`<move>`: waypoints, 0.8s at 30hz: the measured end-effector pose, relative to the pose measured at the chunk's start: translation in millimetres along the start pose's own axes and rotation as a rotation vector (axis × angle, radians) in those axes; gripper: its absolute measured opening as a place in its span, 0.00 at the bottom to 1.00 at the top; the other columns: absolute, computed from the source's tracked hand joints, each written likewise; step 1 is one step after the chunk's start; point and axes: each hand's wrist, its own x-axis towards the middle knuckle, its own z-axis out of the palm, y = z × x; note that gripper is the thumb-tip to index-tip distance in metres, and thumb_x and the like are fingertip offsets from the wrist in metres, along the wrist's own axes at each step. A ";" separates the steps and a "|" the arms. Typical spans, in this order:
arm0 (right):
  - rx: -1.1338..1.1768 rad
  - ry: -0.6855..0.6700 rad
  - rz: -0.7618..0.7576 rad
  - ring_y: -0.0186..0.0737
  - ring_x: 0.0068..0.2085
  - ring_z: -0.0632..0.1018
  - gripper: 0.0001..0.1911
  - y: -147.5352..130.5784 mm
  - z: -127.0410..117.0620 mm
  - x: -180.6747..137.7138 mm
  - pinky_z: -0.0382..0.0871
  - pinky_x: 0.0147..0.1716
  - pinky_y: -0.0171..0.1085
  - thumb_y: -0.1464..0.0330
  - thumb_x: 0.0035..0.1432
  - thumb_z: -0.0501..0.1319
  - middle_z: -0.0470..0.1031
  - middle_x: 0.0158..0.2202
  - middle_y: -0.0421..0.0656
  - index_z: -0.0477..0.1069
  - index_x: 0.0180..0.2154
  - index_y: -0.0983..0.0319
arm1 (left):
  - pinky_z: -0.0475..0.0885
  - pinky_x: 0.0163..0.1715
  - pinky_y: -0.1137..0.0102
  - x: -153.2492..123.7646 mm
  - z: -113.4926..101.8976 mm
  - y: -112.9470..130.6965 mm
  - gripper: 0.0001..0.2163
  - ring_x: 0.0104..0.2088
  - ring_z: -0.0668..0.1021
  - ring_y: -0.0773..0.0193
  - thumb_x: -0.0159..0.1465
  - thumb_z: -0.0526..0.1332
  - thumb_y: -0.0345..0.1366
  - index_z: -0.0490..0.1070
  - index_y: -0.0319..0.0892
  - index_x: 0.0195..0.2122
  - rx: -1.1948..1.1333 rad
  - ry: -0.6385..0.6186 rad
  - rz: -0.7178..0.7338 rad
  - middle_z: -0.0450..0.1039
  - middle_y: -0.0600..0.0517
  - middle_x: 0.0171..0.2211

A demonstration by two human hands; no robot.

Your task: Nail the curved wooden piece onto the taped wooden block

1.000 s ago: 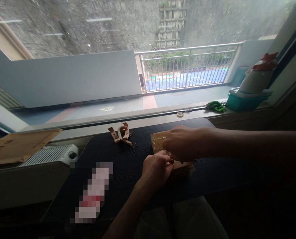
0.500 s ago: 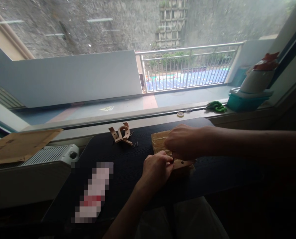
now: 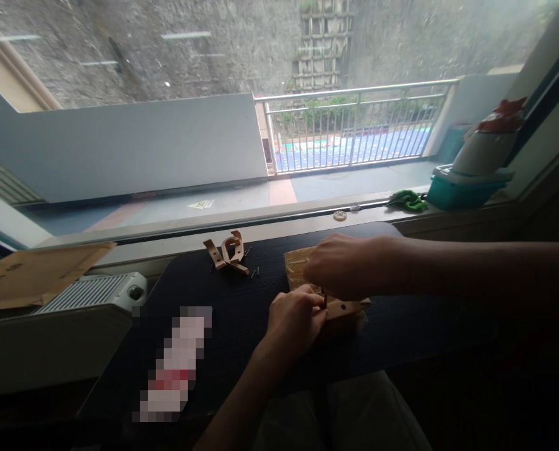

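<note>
A light wooden piece (image 3: 343,308) lies on the black table (image 3: 242,313), on a pale woven mat (image 3: 296,266). My left hand (image 3: 293,322) is closed against the piece's left end and holds it. My right hand (image 3: 343,266) is above the piece, its fingers pinched on a small dark screw or pin (image 3: 325,300) that stands upright on the wood. Most of the wooden piece is hidden under both hands.
Loose wooden parts (image 3: 227,254) and small dark screws (image 3: 255,272) lie at the table's far edge. A blurred-out object (image 3: 176,363) lies front left. A radiator (image 3: 91,291) and cardboard (image 3: 30,272) sit left. The windowsill holds a teal box (image 3: 465,191), green cloth (image 3: 407,200) and tape roll (image 3: 339,215).
My right hand has shifted slightly left and up, and the dark pin under its fingers now shows more clearly. My left hand has stayed on the wooden piece.
</note>
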 end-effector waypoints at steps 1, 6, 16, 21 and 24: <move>0.020 0.016 0.031 0.39 0.30 0.75 0.10 2.4 3.3 -0.5 0.65 0.28 0.40 0.76 0.48 0.63 0.75 0.25 0.40 0.71 0.20 0.56 | 0.64 0.33 0.72 0.0 -0.1 0.1 0.10 0.37 0.77 0.62 0.61 0.56 0.37 0.77 0.49 0.35 0.004 0.001 0.004 0.77 0.53 0.39; 0.037 0.069 0.134 0.40 0.29 0.75 0.08 4.5 5.9 -3.2 0.65 0.28 0.41 0.70 0.50 0.63 0.74 0.23 0.40 0.72 0.21 0.55 | 0.64 0.32 0.72 -0.1 -0.8 0.7 0.09 0.37 0.77 0.62 0.61 0.56 0.36 0.77 0.49 0.36 0.002 0.019 0.005 0.76 0.54 0.39; -0.074 -0.037 0.010 0.39 0.29 0.75 0.08 -4.0 -4.4 -5.4 0.64 0.26 0.38 0.77 0.50 0.61 0.76 0.27 0.42 0.72 0.24 0.60 | 0.64 0.31 0.72 0.0 1.1 -0.8 0.09 0.36 0.77 0.62 0.61 0.56 0.36 0.77 0.48 0.35 -0.029 0.037 0.001 0.77 0.53 0.37; -0.045 0.066 0.137 0.39 0.27 0.74 0.09 6.7 9.6 -9.4 0.62 0.25 0.40 0.69 0.51 0.62 0.75 0.24 0.41 0.71 0.20 0.57 | 0.64 0.33 0.73 0.4 2.4 -2.6 0.08 0.37 0.77 0.64 0.60 0.57 0.35 0.77 0.48 0.34 -0.041 0.046 0.031 0.76 0.55 0.38; -0.059 0.015 0.179 0.38 0.28 0.74 0.07 5.2 -1.9 -14.1 0.62 0.27 0.40 0.67 0.51 0.62 0.76 0.26 0.41 0.72 0.22 0.56 | 0.63 0.31 0.73 0.1 2.5 -3.6 0.07 0.35 0.76 0.64 0.59 0.58 0.36 0.75 0.47 0.35 -0.032 0.054 0.022 0.75 0.55 0.38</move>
